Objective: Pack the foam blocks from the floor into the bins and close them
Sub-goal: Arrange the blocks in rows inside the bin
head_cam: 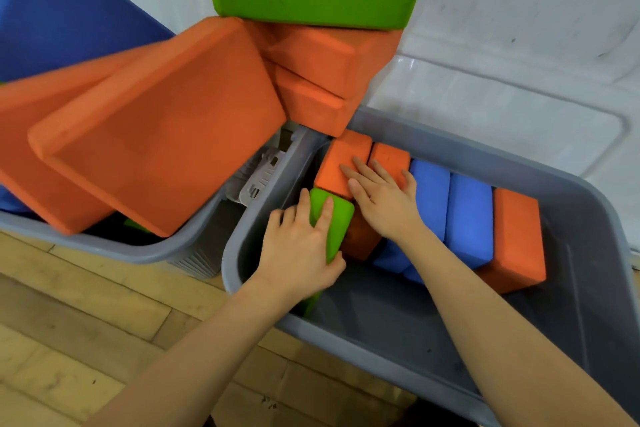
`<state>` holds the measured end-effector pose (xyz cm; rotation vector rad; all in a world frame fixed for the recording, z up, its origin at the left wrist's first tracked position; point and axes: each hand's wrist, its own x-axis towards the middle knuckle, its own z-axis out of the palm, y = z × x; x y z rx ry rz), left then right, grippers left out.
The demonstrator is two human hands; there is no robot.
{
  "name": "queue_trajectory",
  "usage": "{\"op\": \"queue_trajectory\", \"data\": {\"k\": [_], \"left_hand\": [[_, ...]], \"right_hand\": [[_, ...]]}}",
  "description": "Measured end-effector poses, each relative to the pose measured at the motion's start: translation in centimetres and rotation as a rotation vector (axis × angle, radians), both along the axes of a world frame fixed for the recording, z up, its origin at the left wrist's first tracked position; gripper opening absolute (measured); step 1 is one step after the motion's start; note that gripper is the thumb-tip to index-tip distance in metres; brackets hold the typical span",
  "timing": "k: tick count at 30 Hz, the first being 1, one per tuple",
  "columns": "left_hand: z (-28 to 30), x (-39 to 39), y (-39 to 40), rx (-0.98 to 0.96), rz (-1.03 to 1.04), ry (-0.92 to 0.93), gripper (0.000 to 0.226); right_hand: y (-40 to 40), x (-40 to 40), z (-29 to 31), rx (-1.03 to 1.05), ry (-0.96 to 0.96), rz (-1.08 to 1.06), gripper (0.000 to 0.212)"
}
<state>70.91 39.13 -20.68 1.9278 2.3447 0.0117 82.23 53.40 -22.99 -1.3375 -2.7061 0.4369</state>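
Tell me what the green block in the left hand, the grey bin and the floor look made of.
Green rectangular block, held by the left hand: looks like dense foam, matte and finely grainy with rounded corners. Grey open-topped bin: probably moulded plastic, smooth with a slight sheen along its rolled rim. Floor: looks like wood, with pale planks, visible seams and scuffs.

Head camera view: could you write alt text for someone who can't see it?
Two bare hands work inside a grey bin: the left hand holds a green foam block, and the right hand presses flat on an orange block beside upright blue blocks.
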Motion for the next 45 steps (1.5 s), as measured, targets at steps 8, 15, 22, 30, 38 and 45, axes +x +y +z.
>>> {"op": "queue_trajectory", "data": {"k": [8, 15, 22, 30, 38, 45], "left_hand": [[-1.4, -0.3, 1.4, 0.040, -0.021, -0.019, 0.072], [-3.1, 0.6, 1.6, 0.060, 0.034, -0.069, 0.078], [-2.8, -0.4, 1.1, -0.075, 0.025, -0.100, 0.070], [-1.2, -0.5, 1.0, -0.029, 0.039, -0.243, 0.069], [7.6, -2.8, 0.4, 0.465, 0.049, -0.177, 0.054], [17.1, -4.6, 2.8, 0.767, 0.042, -0.090, 0.055]], "right_hand": [[0.6, 0.5, -0.4, -0.029, -0.007, 0.003, 0.041], [-0.9, 0.3, -1.4, 0.062, -0.044, 0.034, 0.057], [-1.6, -0.3, -1.5, 0.151, -0.144, 0.072, 0.054], [-2.7, 0.2, 1.4, 0.130, -0.040, -0.034, 0.043], [-5.0, 0.8, 10.1, 0.302, 0.404, -0.147, 0.048], [-3.1, -2.1, 19.9, 0.486, 0.661, -0.148, 0.059]]}}
